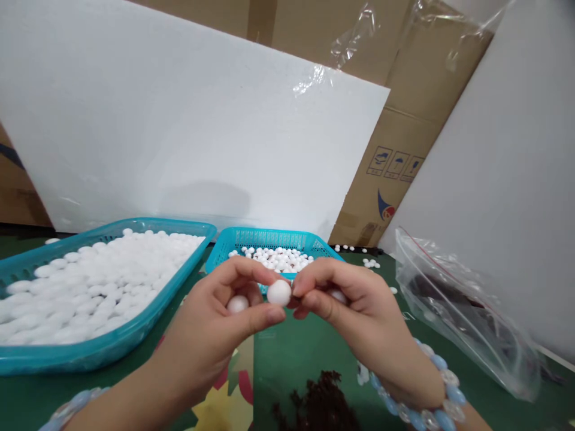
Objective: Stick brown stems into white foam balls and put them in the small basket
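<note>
Left hand (209, 320) pinches white ball (279, 293), mid-frame; second ball (238, 304) palmed. Right hand (359, 299) curled around half-hidden ball (338, 296), fingertip contents unclear. From pinch: room over green tabletop (283, 353) at 6 o'clock; brown clump (330, 401) at 5, cropped; teal basket (67, 358) at 9, cut off.

My view cuts off the big basket (103, 350) and the brown clump (330, 404). The right hand (362, 308) hides part of a white ball (338, 296).
</note>
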The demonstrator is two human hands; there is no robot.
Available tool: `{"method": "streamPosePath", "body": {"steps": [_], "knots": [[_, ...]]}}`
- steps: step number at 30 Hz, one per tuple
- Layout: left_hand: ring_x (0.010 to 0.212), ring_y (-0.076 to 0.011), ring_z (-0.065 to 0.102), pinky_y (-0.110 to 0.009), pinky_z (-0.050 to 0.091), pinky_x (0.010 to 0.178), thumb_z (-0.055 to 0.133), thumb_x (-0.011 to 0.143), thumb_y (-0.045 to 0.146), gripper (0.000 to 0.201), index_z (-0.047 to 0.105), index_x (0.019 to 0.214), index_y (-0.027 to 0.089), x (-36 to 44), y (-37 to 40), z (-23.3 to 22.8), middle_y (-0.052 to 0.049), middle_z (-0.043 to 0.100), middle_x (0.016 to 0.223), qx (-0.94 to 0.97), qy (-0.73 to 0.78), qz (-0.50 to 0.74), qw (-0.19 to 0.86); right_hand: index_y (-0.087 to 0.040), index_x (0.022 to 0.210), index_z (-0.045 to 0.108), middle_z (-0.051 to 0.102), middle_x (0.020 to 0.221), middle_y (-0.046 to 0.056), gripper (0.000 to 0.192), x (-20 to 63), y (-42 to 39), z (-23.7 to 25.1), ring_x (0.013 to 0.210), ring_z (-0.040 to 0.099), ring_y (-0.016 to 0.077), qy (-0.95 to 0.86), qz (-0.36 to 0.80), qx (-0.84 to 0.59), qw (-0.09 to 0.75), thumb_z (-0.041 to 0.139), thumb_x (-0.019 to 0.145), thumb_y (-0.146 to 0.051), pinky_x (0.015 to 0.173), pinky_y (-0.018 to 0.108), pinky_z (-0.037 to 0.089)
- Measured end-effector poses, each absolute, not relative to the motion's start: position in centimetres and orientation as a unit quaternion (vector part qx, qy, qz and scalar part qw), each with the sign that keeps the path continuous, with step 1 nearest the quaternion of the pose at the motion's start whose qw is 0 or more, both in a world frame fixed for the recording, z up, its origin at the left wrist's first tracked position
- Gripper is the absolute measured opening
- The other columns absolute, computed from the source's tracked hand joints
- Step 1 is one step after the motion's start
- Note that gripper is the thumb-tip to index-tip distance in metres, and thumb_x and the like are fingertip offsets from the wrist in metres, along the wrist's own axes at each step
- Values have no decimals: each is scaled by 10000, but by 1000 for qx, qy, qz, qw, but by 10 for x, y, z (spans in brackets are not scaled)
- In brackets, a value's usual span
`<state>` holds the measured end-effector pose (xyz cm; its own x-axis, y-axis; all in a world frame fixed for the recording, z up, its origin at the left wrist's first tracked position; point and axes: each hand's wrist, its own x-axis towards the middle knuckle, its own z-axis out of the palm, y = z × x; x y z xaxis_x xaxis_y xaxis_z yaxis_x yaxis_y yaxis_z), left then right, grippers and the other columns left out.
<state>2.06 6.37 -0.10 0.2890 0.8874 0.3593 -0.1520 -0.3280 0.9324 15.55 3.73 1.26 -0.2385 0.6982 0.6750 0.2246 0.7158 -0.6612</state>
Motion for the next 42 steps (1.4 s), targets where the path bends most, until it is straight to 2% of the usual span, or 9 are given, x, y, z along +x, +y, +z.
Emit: {"method": "streamPosePath", "body": {"steps": [4, 10, 19, 24, 30, 38, 42], "knots": [[425, -63, 359, -145, 301, 390, 607, 473, 182, 117, 510, 533, 206, 19, 64, -1, 58, 414, 428, 632, 301, 516, 493, -151, 586, 500, 508, 541, -15, 76, 154, 37, 13, 492, 473, 70, -744, 220, -322, 542, 470, 644, -114, 440, 179, 373], [451, -53, 406, -121, 326, 396, 599, 463, 122, 150, 525, 546, 222, 21, 67, -4, 64, 481, 498, 633, 283, 528, 490, -150, 540, 496, 501, 498, -27, 93, 153, 39, 13, 466, 461, 66, -718, 253, -343, 550, 483, 608, -88, 424, 176, 359], [414, -71, 379, -162, 298, 375, 580, 496, 216, 88, 565, 581, 229, 19, 73, -12, 42, 444, 446, 693, 332, 512, 384, -149, 522, 494, 492, 478, -34, 100, 158, 48, 11, 458, 460, 61, -732, 273, -350, 517, 495, 607, -95, 426, 171, 355], [437, -67, 373, -159, 330, 394, 572, 520, 195, 82, 569, 576, 254, 20, 74, -15, 45, 442, 481, 692, 296, 535, 384, -163, 529, 475, 491, 505, -35, 117, 156, 54, 5, 480, 474, 64, -739, 256, -323, 533, 479, 622, -92, 442, 176, 367], [448, -48, 374, -122, 344, 403, 558, 548, 130, 184, 558, 597, 307, 20, 75, -15, 74, 444, 494, 705, 239, 546, 383, -176, 525, 433, 478, 535, -33, 136, 152, 55, -1, 487, 476, 65, -730, 265, -295, 557, 467, 636, -105, 452, 185, 381], [415, -33, 350, -106, 340, 388, 545, 534, 58, 230, 568, 598, 278, 17, 72, -15, 77, 390, 443, 706, 227, 551, 383, -186, 589, 387, 439, 566, -30, 115, 149, 56, -7, 503, 445, 67, -754, 224, -274, 553, 438, 683, -143, 452, 184, 371], [434, -34, 390, -116, 358, 412, 535, 514, 25, 209, 553, 541, 231, 18, 72, -13, 73, 439, 468, 682, 220, 551, 429, -202, 717, 389, 407, 620, -21, 99, 146, 57, -9, 536, 427, 70, -790, 143, -258, 538, 373, 711, -104, 441, 169, 373]]}}
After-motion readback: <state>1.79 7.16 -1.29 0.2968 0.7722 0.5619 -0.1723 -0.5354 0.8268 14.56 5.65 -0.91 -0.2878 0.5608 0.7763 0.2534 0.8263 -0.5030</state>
